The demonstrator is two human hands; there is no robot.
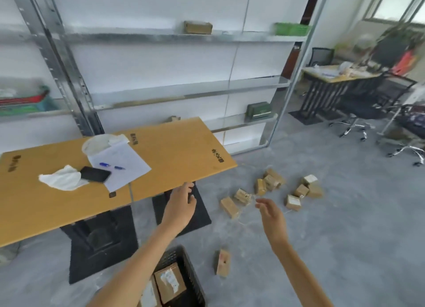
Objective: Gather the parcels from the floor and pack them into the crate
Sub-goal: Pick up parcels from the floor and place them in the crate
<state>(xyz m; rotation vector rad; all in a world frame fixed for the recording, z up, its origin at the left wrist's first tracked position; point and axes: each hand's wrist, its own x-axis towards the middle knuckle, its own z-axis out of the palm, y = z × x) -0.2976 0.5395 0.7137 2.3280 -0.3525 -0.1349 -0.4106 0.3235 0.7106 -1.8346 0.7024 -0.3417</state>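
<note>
The parcels (pixel 228 206) in front of me are matt brown cardboard with white paper labels, and the grey floor (pixel 322 237) looks like rough, dusty concrete. My crate (pixel 192 276) is dull black plastic lattice. The surface (pixel 172 150) is smooth tan wood-look board with white paper (pixel 128 166) and a glossy black phone (pixel 95 174) on it, and the shelf rack (pixel 69 60) is bright bare metal.

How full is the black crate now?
Partly filled: the crate holds at least two labelled parcels; the rest is out of frame.
</note>
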